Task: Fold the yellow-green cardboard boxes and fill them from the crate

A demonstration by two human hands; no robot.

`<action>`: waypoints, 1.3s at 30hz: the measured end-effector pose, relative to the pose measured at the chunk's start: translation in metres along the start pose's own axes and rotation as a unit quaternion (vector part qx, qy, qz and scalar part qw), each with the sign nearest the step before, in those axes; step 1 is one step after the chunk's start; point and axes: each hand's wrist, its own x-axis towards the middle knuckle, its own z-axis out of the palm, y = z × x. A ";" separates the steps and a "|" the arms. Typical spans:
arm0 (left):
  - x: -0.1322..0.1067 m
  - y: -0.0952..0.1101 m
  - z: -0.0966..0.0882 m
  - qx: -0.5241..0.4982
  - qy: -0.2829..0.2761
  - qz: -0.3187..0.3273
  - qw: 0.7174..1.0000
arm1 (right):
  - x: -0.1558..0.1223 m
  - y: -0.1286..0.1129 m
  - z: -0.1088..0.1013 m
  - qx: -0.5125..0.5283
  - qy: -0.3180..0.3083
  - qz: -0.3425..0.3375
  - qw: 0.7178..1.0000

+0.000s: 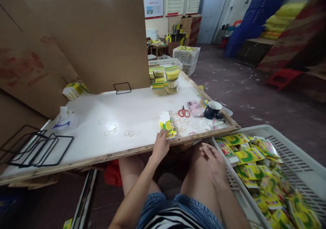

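Packet bundle held at the near edge of the worktop

So, the left hand [160, 148] is up at the front rim of the white worktop [137, 107]. Its grip is clamped on the lower end of a packet bundle [167, 125], yellow-green and white, which stands more or less upright right on that rim. The right hand [213, 159] isn't holding anything. It rests on the right knee [201, 174] with its grip apart and fingers loosely spread, just beside the wall of a white plastic crate [292, 144].

That crate sits to the person's right, lower than the worktop, and it's full of loose packets [257, 169] in the same yellow and green.

Rubber bands [112, 129] are scattered over the board, some left of the bundle and a denser patch to its right. Past that patch there are red-handled scissors [183, 112] and a dark mug [212, 110] near the right corner. At the far edge are stacks of bundled packets [165, 79], well apart from the hands. Black wire racks [38, 147] lie flat at the left end, with a small plastic bottle [65, 118] behind them. One lone wire frame [122, 88] stands at the back against big cardboard sheets [89, 35] that wall off the left and rear. Another white crate [187, 56] is on the floor further back.
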 end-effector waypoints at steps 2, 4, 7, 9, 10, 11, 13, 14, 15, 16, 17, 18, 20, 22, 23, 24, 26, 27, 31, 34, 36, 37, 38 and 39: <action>0.006 -0.007 0.004 0.016 -0.015 0.000 1.000 | 0.013 -0.002 0.034 -0.064 -0.067 -0.031 0.995; 0.008 -0.010 0.006 0.019 -0.025 0.007 0.999 | 0.031 -0.003 0.065 -0.086 -0.076 -0.047 0.992; 0.007 -0.013 0.007 0.019 -0.035 0.022 0.999 | 0.055 -0.002 0.103 -0.129 -0.092 -0.057 0.986; 0.005 -0.014 0.006 0.012 -0.040 0.030 0.999 | 0.063 0.001 0.119 -0.152 -0.094 -0.058 0.982; 0.005 -0.014 0.005 0.007 -0.041 0.032 0.999 | 0.064 0.003 0.125 -0.159 -0.093 -0.057 0.981; 0.005 -0.014 0.005 0.001 -0.041 0.033 0.999 | 0.065 0.004 0.129 -0.162 -0.091 -0.057 0.981; 0.006 -0.016 0.005 -0.013 -0.039 0.032 0.999 | 0.065 0.005 0.132 -0.156 -0.085 -0.058 0.982; 0.006 -0.017 0.004 -0.016 -0.038 0.031 0.999 | 0.064 0.006 0.132 -0.147 -0.079 -0.057 0.984; 0.006 -0.017 0.004 -0.026 -0.032 0.029 0.999 | 0.063 0.006 0.131 -0.134 -0.073 -0.056 0.987; 0.006 -0.018 0.004 -0.050 -0.019 0.025 0.998 | 0.062 0.006 0.129 -0.119 -0.066 -0.054 0.989; 0.006 -0.018 0.003 -0.095 0.003 0.018 0.995 | 0.060 0.006 0.126 -0.106 -0.059 -0.054 0.991; 0.005 -0.018 0.002 -0.158 0.027 0.008 0.987 | 0.058 0.006 0.122 -0.086 -0.052 -0.051 0.994; 0.002 -0.015 -0.001 -0.311 0.059 -0.018 0.949 | 0.048 0.006 0.112 -0.005 -0.042 -0.031 0.999; -0.002 -0.009 -0.005 -0.435 0.040 -0.047 0.898 | 0.033 0.006 0.101 0.109 -0.050 0.013 0.993; -0.005 -0.005 -0.006 -0.478 0.016 -0.061 0.876 | 0.024 0.005 0.096 0.162 -0.060 0.040 0.984; -0.008 0.000 -0.007 -0.513 -0.009 -0.073 0.855 | 0.015 0.005 0.092 0.202 -0.072 0.066 0.974; -0.015 0.008 -0.009 -0.564 -0.053 -0.094 0.819 | -0.002 0.002 0.086 0.242 -0.098 0.106 0.960; -0.018 0.012 -0.009 -0.582 -0.070 -0.102 0.804 | -0.009 0.000 0.084 0.255 -0.110 0.122 0.953; -0.031 0.021 -0.012 -0.615 -0.096 -0.123 0.773 | -0.025 -0.009 0.078 0.282 -0.155 0.151 0.935; -0.036 0.022 -0.014 -0.605 -0.086 -0.112 0.784 | -0.027 -0.015 0.074 0.250 -0.155 0.128 0.947; -0.038 0.023 -0.014 -0.580 -0.076 -0.100 0.805 | -0.028 -0.017 0.071 0.222 -0.154 0.109 0.957; -0.038 0.023 -0.014 -0.566 -0.069 -0.097 0.816 | -0.029 -0.017 0.070 0.211 -0.159 0.102 0.959; -0.038 0.023 -0.014 -0.553 -0.061 -0.096 0.825 | -0.030 -0.017 0.069 0.201 -0.166 0.097 0.960; -0.038 0.024 -0.014 -0.543 -0.050 -0.097 0.833 | -0.031 -0.017 0.068 0.193 -0.175 0.093 0.961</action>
